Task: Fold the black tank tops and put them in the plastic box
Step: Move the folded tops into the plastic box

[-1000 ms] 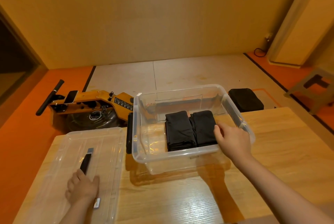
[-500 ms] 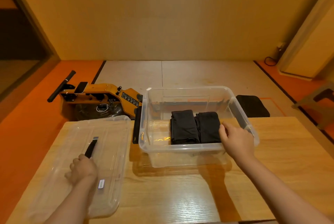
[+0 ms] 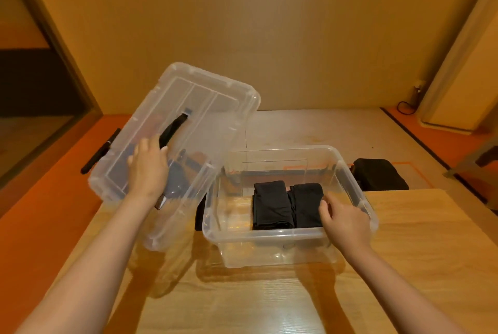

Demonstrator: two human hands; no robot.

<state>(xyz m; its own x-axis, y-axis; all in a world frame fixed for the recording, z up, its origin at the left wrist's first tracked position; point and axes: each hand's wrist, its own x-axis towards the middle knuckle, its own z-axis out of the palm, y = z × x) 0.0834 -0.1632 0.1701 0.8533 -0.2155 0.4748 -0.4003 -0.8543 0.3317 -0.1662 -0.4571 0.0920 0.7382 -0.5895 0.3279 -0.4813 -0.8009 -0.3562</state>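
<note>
A clear plastic box [image 3: 269,236] stands on the wooden table [image 3: 404,266]. Two folded black tank tops lie side by side inside it, one on the left [image 3: 270,205] and one on the right [image 3: 307,203]. My right hand [image 3: 343,221] rests on the box's front right rim, fingers touching the right tank top. My left hand [image 3: 148,169] grips the black handle of the clear lid [image 3: 194,107], which is raised and tilted above the table's left side, its right edge beside the box.
An orange machine on the floor shows through the lid, its black bar [image 3: 101,150] sticking out to the left. A black cushion [image 3: 377,174] lies on the floor behind the table. A stool [image 3: 482,158] stands at the far right.
My left hand has lifted the lid off the table and tilted it up toward the box. My right hand stays on the box's front right rim.
</note>
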